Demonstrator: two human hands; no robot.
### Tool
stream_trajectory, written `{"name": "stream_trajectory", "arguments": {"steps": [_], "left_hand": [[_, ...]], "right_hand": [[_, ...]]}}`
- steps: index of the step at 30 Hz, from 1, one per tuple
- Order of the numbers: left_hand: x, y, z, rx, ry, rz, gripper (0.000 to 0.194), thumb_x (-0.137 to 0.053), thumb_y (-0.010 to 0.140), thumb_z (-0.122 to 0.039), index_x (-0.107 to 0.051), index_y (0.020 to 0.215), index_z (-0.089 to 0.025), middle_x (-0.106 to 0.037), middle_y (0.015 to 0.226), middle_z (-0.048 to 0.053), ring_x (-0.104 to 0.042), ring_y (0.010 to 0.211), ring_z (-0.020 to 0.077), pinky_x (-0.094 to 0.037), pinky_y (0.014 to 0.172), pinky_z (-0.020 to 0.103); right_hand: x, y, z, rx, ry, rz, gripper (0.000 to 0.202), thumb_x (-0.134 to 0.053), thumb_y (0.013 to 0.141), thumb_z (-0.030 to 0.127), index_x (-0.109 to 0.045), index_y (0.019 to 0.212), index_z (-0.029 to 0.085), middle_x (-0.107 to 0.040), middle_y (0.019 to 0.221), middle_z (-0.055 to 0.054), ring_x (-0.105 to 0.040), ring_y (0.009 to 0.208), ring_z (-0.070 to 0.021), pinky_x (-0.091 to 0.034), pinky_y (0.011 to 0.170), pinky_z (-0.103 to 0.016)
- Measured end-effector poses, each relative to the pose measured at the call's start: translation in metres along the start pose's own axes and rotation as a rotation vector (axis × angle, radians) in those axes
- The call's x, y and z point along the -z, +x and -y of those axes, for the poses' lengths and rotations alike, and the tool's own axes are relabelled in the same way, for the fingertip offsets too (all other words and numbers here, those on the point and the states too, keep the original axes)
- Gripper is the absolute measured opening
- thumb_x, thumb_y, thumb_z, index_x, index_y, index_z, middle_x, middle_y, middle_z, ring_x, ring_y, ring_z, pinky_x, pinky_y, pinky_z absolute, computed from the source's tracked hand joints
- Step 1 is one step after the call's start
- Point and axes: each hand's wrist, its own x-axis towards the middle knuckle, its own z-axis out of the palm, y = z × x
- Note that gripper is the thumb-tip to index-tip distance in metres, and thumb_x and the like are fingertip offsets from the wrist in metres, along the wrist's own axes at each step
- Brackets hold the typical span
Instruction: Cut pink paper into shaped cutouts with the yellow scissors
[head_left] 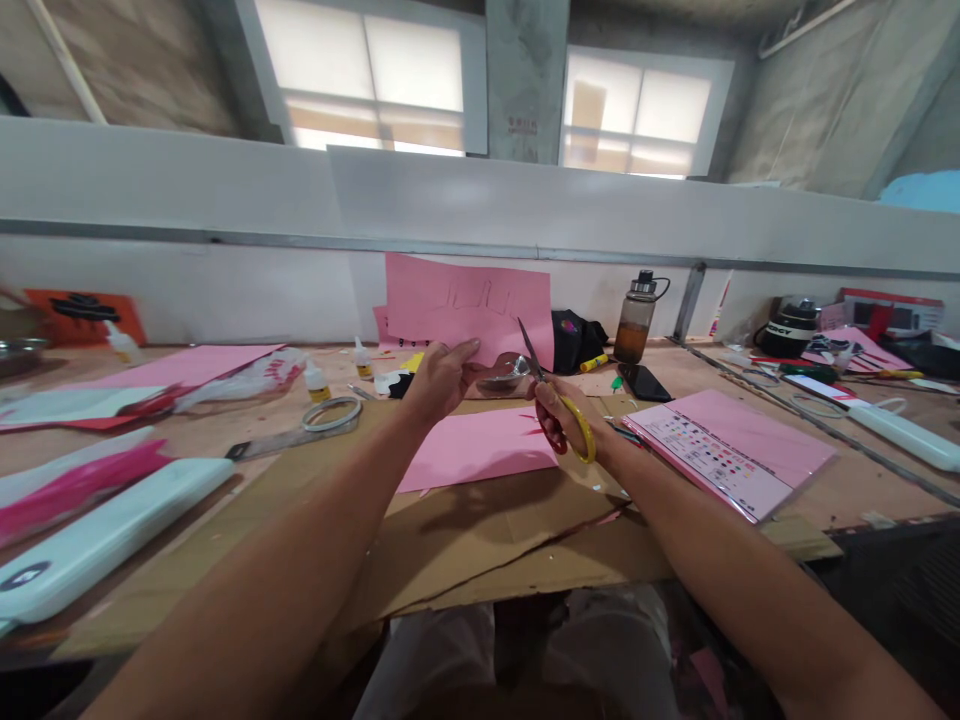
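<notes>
My left hand (pixel 442 378) pinches the lower edge of a pink paper sheet (pixel 457 300), held upright above the table with faint drawn lines on it. In my right hand (pixel 561 408) is a pair of scissors (pixel 579 428) with yellow and red handles. Its blades point up, close to the sheet's right side; I cannot tell whether they touch it. Beneath both hands lies another pink sheet (pixel 472 450) with small red marks near its right end. It rests on a brown cardboard piece (pixel 480 540).
Glue bottles (pixel 316 382), a tape roll (pixel 331 414) and a white-handled device (pixel 112 540) are at left. A drink bottle (pixel 636 318), a black phone (pixel 645 383) and a plastic-sleeved pink pack (pixel 727 450) are at right. A white partition (pixel 225 190) runs behind.
</notes>
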Motion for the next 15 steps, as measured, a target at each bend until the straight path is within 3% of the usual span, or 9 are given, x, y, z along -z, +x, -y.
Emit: {"name": "stream_trajectory", "arguments": {"steps": [8, 15], "left_hand": [[0.003, 0.003, 0.002, -0.005, 0.032, 0.039, 0.032, -0.072, 0.070, -0.020, -0.050, 0.047, -0.018, -0.053, 0.043, 0.001, -0.072, 0.060, 0.0245, -0.059, 0.070, 0.035], [0.001, 0.001, 0.001, 0.018, 0.016, -0.026, 0.030, -0.075, 0.070, -0.019, -0.054, 0.048, -0.016, -0.054, 0.045, 0.001, -0.072, 0.060, 0.0236, -0.060, 0.072, 0.036]], "right_hand": [[-0.002, -0.001, 0.002, 0.009, 0.031, 0.003, 0.056, -0.047, 0.086, 0.075, -0.048, 0.092, 0.019, -0.043, 0.058, 0.007, -0.039, 0.035, -0.0074, -0.034, 0.028, -0.020], [-0.006, -0.003, 0.014, 0.022, 0.040, 0.007, 0.060, -0.047, 0.081, 0.080, -0.046, 0.077, 0.020, -0.041, 0.052, 0.007, -0.037, 0.033, -0.0072, -0.033, 0.030, -0.020]]}}
